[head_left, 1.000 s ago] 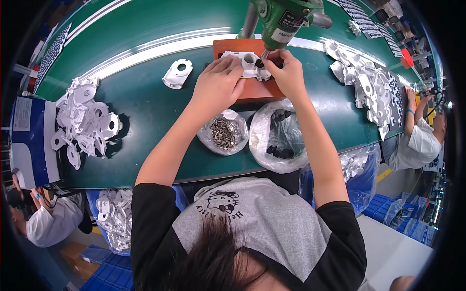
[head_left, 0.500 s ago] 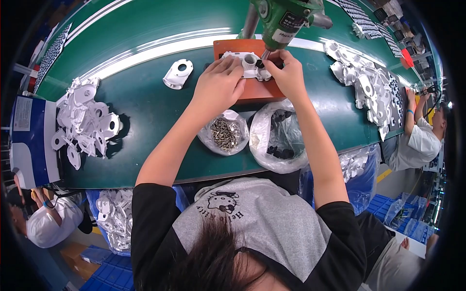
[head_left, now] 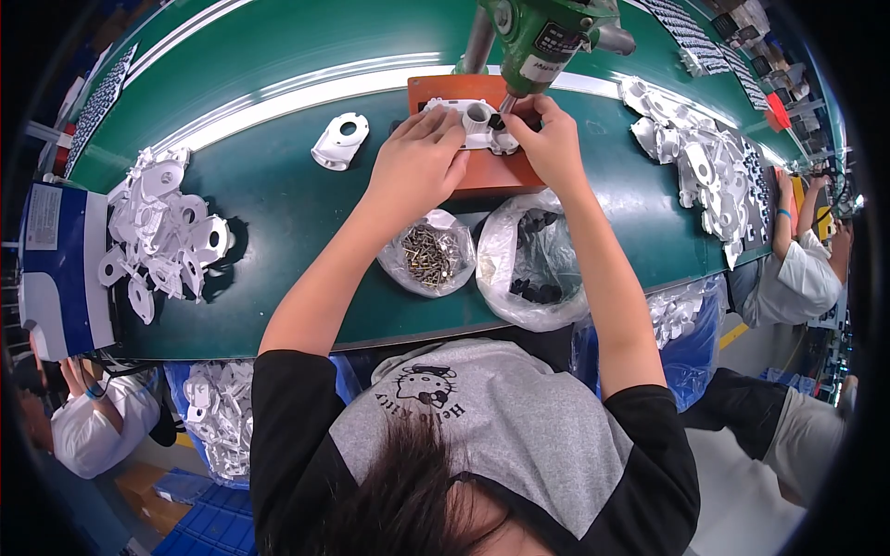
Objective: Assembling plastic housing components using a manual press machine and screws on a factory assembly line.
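Note:
On an orange fixture block sits a white plastic housing with a round upright tube. My left hand lies over the housing's left end, its fingers curled onto it. At the other end, my right hand pinches thumb and finger at a small black part, partly hidden by the fingertips. The metal tip of a green press comes down right beside that pinch. Whether the tip touches the black part I cannot tell.
Near me stand a bag of small screws and a bag of black parts. White pieces are heaped at the left and right; a single white piece lies left of the fixture. Co-workers sit at both sides.
My hands, the housing and the press look unmoved. At the right, a co-worker's arms and head have shifted, and a person in the lower right background has changed position.

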A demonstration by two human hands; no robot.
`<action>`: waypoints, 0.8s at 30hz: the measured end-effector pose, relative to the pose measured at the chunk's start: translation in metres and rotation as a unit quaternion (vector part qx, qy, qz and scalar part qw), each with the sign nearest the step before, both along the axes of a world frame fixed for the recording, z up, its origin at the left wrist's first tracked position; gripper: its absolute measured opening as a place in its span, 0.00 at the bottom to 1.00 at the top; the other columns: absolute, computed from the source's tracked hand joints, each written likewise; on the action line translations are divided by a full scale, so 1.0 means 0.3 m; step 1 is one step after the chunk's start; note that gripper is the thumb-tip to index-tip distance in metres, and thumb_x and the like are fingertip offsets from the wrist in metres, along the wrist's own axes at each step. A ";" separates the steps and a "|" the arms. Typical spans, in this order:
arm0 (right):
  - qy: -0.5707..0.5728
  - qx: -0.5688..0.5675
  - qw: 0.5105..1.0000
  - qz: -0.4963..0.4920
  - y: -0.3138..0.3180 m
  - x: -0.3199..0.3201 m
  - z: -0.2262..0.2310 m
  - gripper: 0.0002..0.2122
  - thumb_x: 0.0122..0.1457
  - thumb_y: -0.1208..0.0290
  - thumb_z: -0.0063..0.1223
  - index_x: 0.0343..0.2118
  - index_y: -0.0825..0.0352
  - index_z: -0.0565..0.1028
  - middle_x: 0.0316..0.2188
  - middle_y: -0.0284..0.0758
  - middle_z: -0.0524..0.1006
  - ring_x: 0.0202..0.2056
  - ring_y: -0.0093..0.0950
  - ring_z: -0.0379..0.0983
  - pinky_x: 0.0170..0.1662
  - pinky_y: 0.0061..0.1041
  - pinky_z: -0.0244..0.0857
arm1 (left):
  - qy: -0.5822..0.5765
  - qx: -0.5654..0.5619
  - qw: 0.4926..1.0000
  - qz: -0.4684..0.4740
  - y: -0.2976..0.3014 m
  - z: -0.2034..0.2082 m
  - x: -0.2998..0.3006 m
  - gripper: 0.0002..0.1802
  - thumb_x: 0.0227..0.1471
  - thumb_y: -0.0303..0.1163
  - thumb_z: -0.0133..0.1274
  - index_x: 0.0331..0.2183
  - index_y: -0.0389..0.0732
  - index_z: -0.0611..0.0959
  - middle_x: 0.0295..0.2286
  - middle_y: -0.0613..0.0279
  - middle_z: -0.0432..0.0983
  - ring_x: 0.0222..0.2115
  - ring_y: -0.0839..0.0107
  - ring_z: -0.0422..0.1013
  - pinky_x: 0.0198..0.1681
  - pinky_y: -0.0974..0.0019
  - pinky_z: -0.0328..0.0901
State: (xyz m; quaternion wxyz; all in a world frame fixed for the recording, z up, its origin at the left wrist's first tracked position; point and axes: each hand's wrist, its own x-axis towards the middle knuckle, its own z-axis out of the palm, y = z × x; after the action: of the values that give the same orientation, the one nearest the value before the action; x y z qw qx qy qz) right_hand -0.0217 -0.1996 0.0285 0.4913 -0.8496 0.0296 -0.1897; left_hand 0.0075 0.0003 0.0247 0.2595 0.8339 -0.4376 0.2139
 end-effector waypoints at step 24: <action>-0.007 0.016 1.000 0.002 0.004 0.001 0.000 0.07 0.51 0.75 0.56 0.30 0.72 0.71 0.22 0.30 0.74 0.25 0.16 0.67 0.31 0.17 0.62 | 0.001 -0.002 1.000 0.000 0.002 0.004 -0.004 0.17 0.46 0.33 0.53 0.40 0.37 0.75 0.42 0.45 0.72 0.44 0.51 0.69 0.47 0.57 0.65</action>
State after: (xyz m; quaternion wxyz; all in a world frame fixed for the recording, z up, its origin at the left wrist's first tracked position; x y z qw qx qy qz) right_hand -0.0214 -0.1986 0.0285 0.5055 -0.8402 0.0277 -0.1941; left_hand 0.0064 0.0008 0.0258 0.2614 0.8337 -0.4368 0.2139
